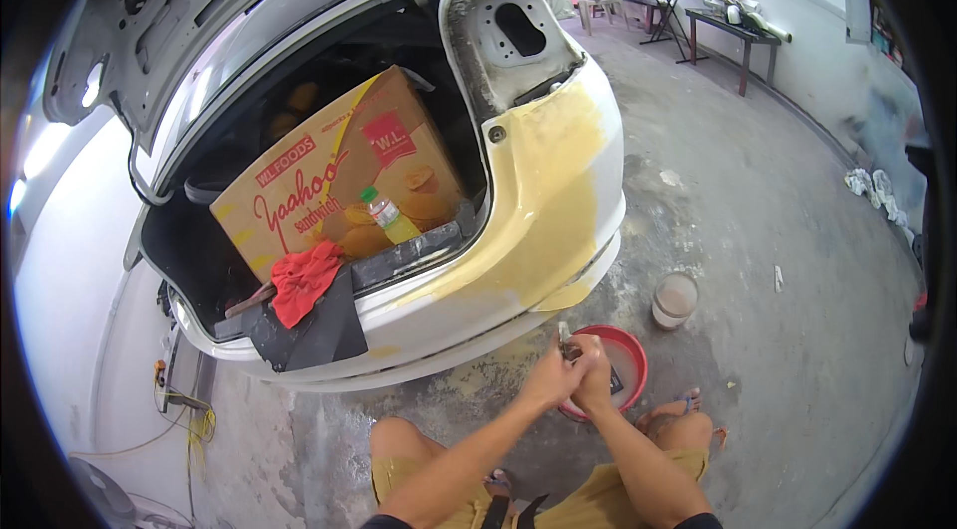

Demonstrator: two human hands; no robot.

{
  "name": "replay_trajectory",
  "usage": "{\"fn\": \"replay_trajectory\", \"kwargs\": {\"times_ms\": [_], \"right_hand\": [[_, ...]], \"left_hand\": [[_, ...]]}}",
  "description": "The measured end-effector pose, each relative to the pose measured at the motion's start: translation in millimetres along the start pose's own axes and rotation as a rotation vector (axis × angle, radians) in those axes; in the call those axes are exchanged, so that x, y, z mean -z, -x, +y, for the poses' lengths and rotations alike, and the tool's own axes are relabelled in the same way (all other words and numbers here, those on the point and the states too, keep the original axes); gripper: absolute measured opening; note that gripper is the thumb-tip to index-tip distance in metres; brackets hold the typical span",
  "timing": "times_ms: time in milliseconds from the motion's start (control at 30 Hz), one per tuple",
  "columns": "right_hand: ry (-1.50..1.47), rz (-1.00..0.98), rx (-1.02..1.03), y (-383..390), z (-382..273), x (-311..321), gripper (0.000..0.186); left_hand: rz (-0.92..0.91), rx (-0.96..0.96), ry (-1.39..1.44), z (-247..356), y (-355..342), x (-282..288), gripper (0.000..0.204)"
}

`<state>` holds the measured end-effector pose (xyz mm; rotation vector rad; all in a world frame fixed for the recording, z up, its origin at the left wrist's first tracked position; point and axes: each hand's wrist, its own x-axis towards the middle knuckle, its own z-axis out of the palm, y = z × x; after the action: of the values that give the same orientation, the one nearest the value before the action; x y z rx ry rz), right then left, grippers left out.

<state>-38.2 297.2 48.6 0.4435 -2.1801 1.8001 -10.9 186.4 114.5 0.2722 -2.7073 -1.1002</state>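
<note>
Head view: red basin (632, 348) (milky water)

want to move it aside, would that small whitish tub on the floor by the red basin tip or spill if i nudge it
The tub looks squat and wide-mouthed on flat concrete, so it probably slides rather than tips. It seems to hold brownish liquid, so a sharp nudge might slop it.

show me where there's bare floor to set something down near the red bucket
Bare concrete floor lies right of the small white tub, open out to the white rags. It is crowded at the round red plastic bucket: both hands, left and right, meet over it, with the white car bumper close behind and knees below.
</note>
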Motion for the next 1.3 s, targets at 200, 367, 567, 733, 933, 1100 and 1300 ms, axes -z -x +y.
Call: {"fn": "replay_trajectory", "kwargs": {"times_ms": [200,367,567,733,933,1100,1300], "right_hand": [[-0.029,-0.309,0.043,-10,2,23,0.04],[0.234,-0.318,-0.04,-25,41,41,0.035],[0.349,-0.273,-0.178,-29,70,39,0.034],[0.275,-0.238,-0.104,-37,73,39,0.032],[0.31,-0.244,-0.195,-46,72,44,0.031],[0.278,-0.242,-0.167,-44,68,47,0.031],[0.322,-0.366,-0.179,-38,64,53,0.031]], "left_hand": [[0.214,0.025,0.024,2,-59,35,0.035],[0.39,-0.239,-0.31,24,-146,143,0.024],[0.271,-0.356,-0.407,22,-172,137,0.029],[0.232,-0.512,-0.476,11,-168,152,0.023],[0.197,-0.605,-0.643,0,-145,172,0.016],[0.218,-0.639,-0.678,-23,-115,167,0.017],[0.348,-0.571,-0.547,-27,-110,150,0.016]]}}
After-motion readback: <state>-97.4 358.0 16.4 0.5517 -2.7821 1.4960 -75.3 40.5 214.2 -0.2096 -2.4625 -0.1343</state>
